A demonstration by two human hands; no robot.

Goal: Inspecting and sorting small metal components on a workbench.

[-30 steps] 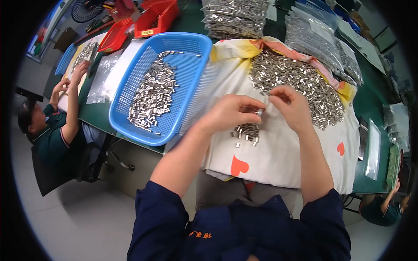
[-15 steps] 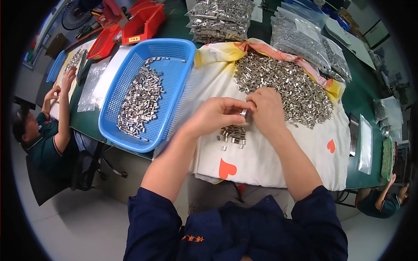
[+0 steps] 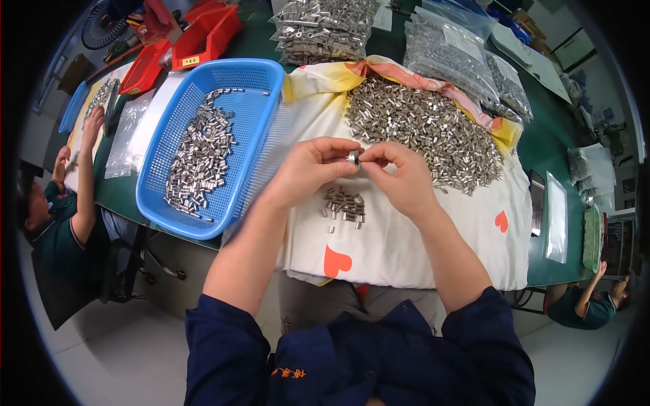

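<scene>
A small shiny metal ring-like piece [image 3: 353, 158] is pinched between the thumb and fingers of my left hand [image 3: 301, 172]. The fingers of my right hand [image 3: 404, 179] are bent together at the right side of this piece; whether a smaller part sits in them is hidden. Just below both hands, a little heap of short metal sleeves [image 3: 347, 206] lies on the white cloth [image 3: 413, 247] printed with red hearts. Beyond my right hand spreads a large pile of similar sleeves [image 3: 423, 128].
To my left stands a blue perforated basket [image 3: 267, 122] with many sleeves inside. Bags of metal parts [image 3: 325, 30] and more filled bags [image 3: 450, 57] line the back. Red bins [image 3: 206, 40] stand at the far left. A person [image 3: 61, 210] works at left, another [image 3: 589, 301] at right.
My right hand has turned and drawn back slightly from the edge of the large pile, with its fingers now beside the metal piece. The whole view has shifted a little.
</scene>
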